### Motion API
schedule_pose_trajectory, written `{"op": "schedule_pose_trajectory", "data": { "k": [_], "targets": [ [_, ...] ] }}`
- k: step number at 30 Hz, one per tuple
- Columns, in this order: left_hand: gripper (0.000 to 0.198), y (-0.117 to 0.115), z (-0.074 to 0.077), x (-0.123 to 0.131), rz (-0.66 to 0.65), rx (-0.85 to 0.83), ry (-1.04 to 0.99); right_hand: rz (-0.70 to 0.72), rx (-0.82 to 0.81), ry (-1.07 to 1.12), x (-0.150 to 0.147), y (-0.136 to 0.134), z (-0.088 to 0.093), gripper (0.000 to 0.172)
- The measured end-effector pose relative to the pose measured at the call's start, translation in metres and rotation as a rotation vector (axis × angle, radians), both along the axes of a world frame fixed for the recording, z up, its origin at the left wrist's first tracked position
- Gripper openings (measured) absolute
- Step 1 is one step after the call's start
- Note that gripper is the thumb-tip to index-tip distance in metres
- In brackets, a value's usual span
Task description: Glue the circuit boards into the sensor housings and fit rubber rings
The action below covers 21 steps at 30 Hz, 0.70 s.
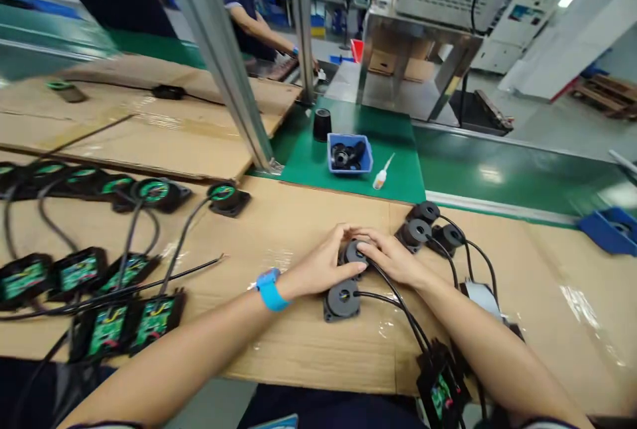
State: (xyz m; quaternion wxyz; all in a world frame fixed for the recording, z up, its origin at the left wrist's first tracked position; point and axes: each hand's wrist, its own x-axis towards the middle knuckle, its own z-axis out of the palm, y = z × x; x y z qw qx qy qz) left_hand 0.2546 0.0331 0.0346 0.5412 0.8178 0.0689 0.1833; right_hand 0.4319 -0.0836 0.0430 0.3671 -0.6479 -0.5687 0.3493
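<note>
Step in hand, as a guess: seating or pressing the top of a puck (356, 251) on the cardboard (279, 230), centre of the bench, near the front edge.

Gripped from both sides:
- left hand (326, 263) round the near-left rim, fingers curled shut on it
- right hand (393, 260) over the top and right rim, fingers likewise closed down on it
- fingertips meeting above it

Twisting or pushing: cannot tell (palms hiding the joint).

Just under the left palm, contact unclear: second puck (341, 298), lying flat, face up. Cables (398, 296) running right and down from both to a board (440, 389) at the bottom edge, green face up. Near the right hand but apart from it: three more pucks (415, 232), cabled the same way.

Next move, as a judgement: calls for letting go without dragging the cables across the second puck, and for minding the tight room beside that cluster on the right.

Left side: rows of boards (107, 329), green faces up, black leads trailing. Further back on the green mat (398, 170): blue bin (350, 152) of black parts, glue bottle (383, 174) lying just beside it, black cup (322, 124) upright. Co-worker's arm (259, 24) at the far bench, well apart.

Writing: none legible. Pale marks on the green board faces, too small to read; no brand visible on the blue wristband (270, 288) either.
</note>
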Motion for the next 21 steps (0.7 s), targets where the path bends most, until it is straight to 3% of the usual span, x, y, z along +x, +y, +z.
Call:
{"op": "schedule_pose_trajectory", "data": {
  "k": [3, 9, 16, 21],
  "targets": [
    [0.076, 0.002, -0.004, 0.012, -0.129, -0.132, 0.042, -0.003, -0.017, 0.031, 0.001, -0.003, -0.002, 0.053],
    [0.092, -0.001, 0.000, 0.017, -0.203, -0.230, 0.105, -0.002, -0.050, 0.066, 0.000, -0.008, -0.002, 0.061],
    [0.092, 0.004, 0.002, 0.014, -0.214, -0.159, 0.132, -0.010, 0.004, 0.044, -0.003, -0.005, -0.002, 0.055],
    [0.096, 0.017, -0.010, 0.007, -0.239, -0.072, 0.125, -0.061, -0.023, 0.015, -0.008, -0.005, 0.003, 0.054]
  ]
}}
